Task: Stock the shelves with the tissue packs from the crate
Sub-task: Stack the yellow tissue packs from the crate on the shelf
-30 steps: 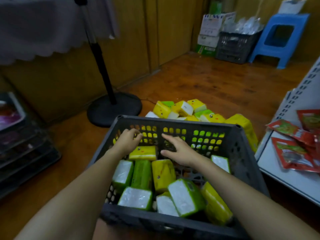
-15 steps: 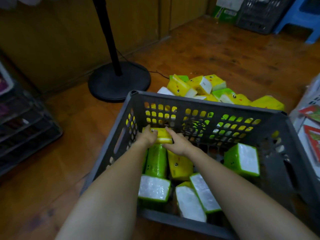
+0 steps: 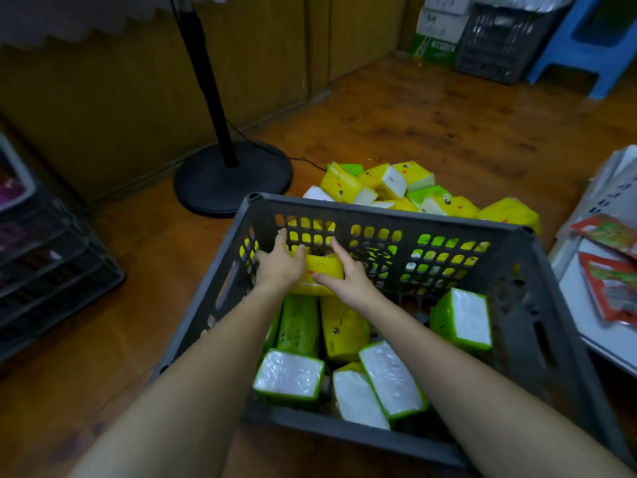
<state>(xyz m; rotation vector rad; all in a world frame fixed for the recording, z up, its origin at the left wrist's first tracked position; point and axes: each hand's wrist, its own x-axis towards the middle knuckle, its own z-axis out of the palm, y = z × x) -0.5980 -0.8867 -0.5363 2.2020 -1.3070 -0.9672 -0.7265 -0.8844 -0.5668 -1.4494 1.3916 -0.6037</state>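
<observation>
- Head view: both bare forearms reach forward into a dark grey plastic lattice crate (image 3: 537,270) standing on a brown wooden floor (image 3: 431,108).
- Left hand (image 3: 277,267): fingers curled over the left end of a film-wrapped yellow tissue pack (image 3: 324,267), thumb on top. One fingertip lies up near the crate's far wall; contact cannot be told.
- Right hand (image 3: 348,274): grips the right end of the same pack, thumb laid across its near face, fingers wrapped over the far side.
- The pack sits between the two hands at the crate's far-left corner, close against the far wall, above the other packs. Whether it rests on them cannot be told.
- Other contents of the crate: a green pack lying flat (image 3: 298,324) and a yellow pack with a printed face (image 3: 341,329) side by side under the wrists. Three packs with white ends (image 3: 289,374) lie along the near wall. One green pack on end (image 3: 462,319) stands apart toward the right wall.
- Outside the crate, just beyond its far wall: a loose heap of yellow and green packs (image 3: 396,188) on the floor.
- Left of the heap: a black fan stand with a round base (image 3: 232,177), its cable trailing on the floor.
- Right edge of view: a white shelf board (image 3: 579,305) bearing red snack sachets (image 3: 610,288).
- Far right corner of the room: a blue plastic stool (image 3: 586,46) beside a second dark crate (image 3: 499,39).
</observation>
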